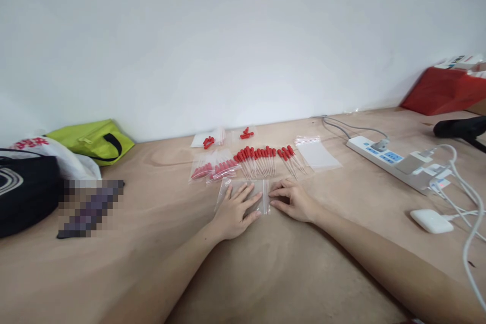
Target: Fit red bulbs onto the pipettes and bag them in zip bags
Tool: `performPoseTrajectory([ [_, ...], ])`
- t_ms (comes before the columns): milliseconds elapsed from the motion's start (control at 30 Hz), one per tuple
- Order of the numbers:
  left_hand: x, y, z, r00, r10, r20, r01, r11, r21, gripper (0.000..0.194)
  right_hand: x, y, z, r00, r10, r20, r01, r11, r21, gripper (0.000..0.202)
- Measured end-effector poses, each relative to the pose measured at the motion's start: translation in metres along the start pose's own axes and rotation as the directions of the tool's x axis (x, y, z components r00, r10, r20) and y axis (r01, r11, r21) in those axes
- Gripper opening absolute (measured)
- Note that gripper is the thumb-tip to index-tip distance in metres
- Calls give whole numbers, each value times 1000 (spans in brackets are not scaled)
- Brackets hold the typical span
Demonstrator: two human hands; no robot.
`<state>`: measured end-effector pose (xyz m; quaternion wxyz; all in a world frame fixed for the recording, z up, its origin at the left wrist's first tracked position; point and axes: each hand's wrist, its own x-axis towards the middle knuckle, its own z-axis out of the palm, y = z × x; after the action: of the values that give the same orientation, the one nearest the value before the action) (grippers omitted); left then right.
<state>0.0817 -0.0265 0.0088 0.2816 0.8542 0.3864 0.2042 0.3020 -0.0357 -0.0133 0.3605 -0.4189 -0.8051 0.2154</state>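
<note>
A clear zip bag (265, 197) lies flat on the table, its zip edge toward the right. My left hand (236, 211) rests on it with fingers spread. My right hand (292, 201) is at the bag's right edge, fingers slightly bent and apart, holding nothing that shows. Behind the hands, red-capped droppers (258, 161) lie in a row, with a smaller group (290, 159) to their right. Filled bags of red-capped items (216, 167) overlap at the left. A stack of flat zip bags (319, 153) lies at the right.
Small red pieces (208, 142) lie on bags near the wall, with more (246, 133) beside them. A white power strip (395, 162), cables and a white case (432, 220) are at the right. Green (94, 142) and black (30, 192) bags stand left; a red bag (442, 92) is back right.
</note>
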Motion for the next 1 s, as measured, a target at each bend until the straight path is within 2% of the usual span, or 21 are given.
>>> performPoseTrajectory([
  [167, 0, -2, 1, 999, 38, 13, -39, 990, 139, 41, 1, -2, 1, 999, -46, 11, 46, 999, 19, 17],
  [400, 2, -2, 0, 986, -28, 165, -40, 918, 394, 53, -1, 2, 3, 999, -9, -43, 9, 1000, 8, 14],
  [600, 3, 1, -2, 984, -53, 171, -18, 922, 386, 56, 0, 0, 3, 997, -70, -12, 69, 997, -33, 23],
  [667, 6, 4, -1, 989, -79, 127, 34, 946, 322, 52, 1, -2, 4, 994, -108, 21, 109, 993, -44, 30],
  [733, 10, 8, 1, 990, -136, 39, 124, 967, 223, 44, 2, -4, 5, 990, -130, 54, 133, 990, -56, 35],
  [867, 21, 15, 8, 956, -256, -144, 265, 963, 49, 33, 4, -6, 7, 987, -134, 86, 140, 987, -78, 35],
  [1000, 28, 13, 13, 932, -311, -185, 316, 949, -3, 22, 4, -6, 7, 987, -132, 89, 139, 987, -81, 34],
])
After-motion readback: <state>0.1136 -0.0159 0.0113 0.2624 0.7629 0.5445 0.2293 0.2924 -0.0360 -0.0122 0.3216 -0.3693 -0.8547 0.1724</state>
